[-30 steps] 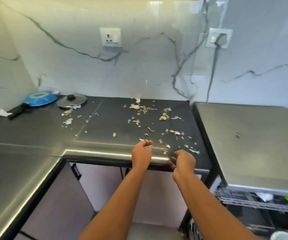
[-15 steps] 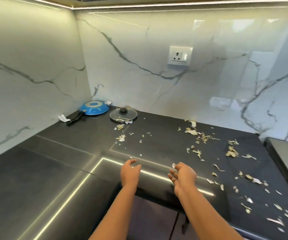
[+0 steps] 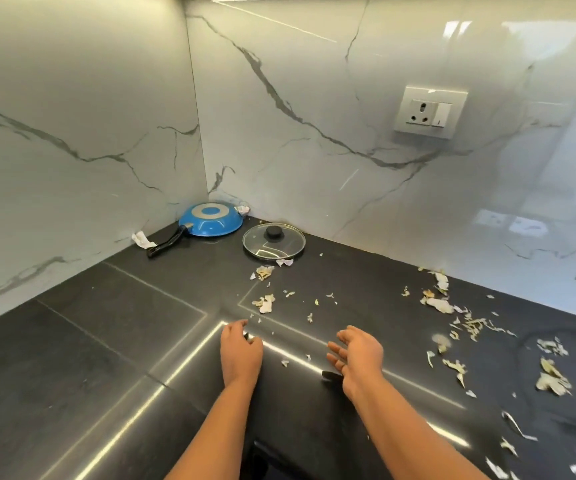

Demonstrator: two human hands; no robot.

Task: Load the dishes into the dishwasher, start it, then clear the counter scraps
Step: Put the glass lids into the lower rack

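Dozens of dry scraps [image 3: 266, 303] lie on the counter [image 3: 106, 341] beyond and right of our fingertips; they look light, brittle and easily scattered, so we would sweep rather than pinch. Our left hand [image 3: 240, 353] is loosely curled and our right hand [image 3: 359, 355] spread, both holding nothing. An upturned blue pan [image 3: 210, 220] and glass lid [image 3: 273, 241] sit farther back, well clear.

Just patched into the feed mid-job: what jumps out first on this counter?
Pale vegetable scraps litter the black stone counter, thickest toward the right. In the back corner, an upturned blue frying pan lies beside a round glass lid. The left hand and right hand hover at the near edge, holding nothing.
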